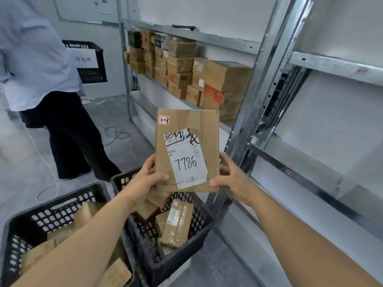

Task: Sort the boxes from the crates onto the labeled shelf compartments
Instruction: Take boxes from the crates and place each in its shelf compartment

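1. The left hand (pixel 145 179) grips the lower left edge of a flat brown cardboard box (pixel 187 123). Its thumb lies across the front and its fingers curl round behind.
2. The right hand (pixel 230 177) pinches the lower right corner of the same box, thumb on the front face.
3. The box stands upright in the air between the two hands, face towards the person holding it. It hangs above the crates and just beside the shelf upright.
4. A white paper shipping label (pixel 187 162) on its face reads "7786" in black marker. A small red-bordered sticker (pixel 164 120) sits at 11 o'clock on the face.
5. At 6 o'clock, under the box, a black plastic lattice crate (pixel 176 257) holds several small cardboard boxes, one wrapped in clear tape (pixel 178 222).
6. At 7 o'clock a second black lattice crate (pixel 41 210) touches the first and also holds cardboard boxes.
7. At 3 o'clock stands a grey galvanised steel shelf rack (pixel 255 112), with a small red tag (pixel 288 172) on one shelf edge.
8. At 12 o'clock, further along, stacked brown cartons (pixel 217 79) fill one shelf compartment.
9. At 10 o'clock another person in a pale blue shirt and dark trousers (pixel 37 59) stands facing away. A third black crate with a white paper sign (pixel 91 61) sits beyond them.
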The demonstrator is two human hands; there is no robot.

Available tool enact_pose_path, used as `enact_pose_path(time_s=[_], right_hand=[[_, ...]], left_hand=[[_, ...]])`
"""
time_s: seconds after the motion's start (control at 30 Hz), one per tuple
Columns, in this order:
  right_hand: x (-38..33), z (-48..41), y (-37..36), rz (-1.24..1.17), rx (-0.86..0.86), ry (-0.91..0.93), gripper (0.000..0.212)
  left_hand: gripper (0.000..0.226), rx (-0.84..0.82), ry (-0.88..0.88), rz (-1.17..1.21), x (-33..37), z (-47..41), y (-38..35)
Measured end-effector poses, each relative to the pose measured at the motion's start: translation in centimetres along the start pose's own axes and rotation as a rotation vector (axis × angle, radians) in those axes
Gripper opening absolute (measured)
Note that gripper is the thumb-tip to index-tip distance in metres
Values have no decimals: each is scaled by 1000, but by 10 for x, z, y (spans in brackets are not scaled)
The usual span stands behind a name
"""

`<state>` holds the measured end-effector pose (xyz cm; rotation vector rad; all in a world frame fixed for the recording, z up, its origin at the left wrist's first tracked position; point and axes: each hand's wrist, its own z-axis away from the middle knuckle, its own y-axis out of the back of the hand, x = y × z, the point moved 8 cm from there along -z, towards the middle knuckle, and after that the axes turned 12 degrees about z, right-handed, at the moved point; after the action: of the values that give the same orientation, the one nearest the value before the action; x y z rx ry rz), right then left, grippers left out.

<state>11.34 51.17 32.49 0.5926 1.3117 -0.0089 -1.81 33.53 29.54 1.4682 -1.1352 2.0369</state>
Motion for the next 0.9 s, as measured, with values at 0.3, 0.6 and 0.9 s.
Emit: enact_pose_path(time_s=[0.3,0.6,0.9], right_hand=[[7,121,122,70,315,44,97],[32,290,218,67,588,30,91],[36,460,281,140,798,43,95]], left_hand=[[84,-260,-118,-315,13,-2,-130],[67,-351,-398,-767,-2,34,-283],[78,-511,-649,-1011,-20,112,-434]])
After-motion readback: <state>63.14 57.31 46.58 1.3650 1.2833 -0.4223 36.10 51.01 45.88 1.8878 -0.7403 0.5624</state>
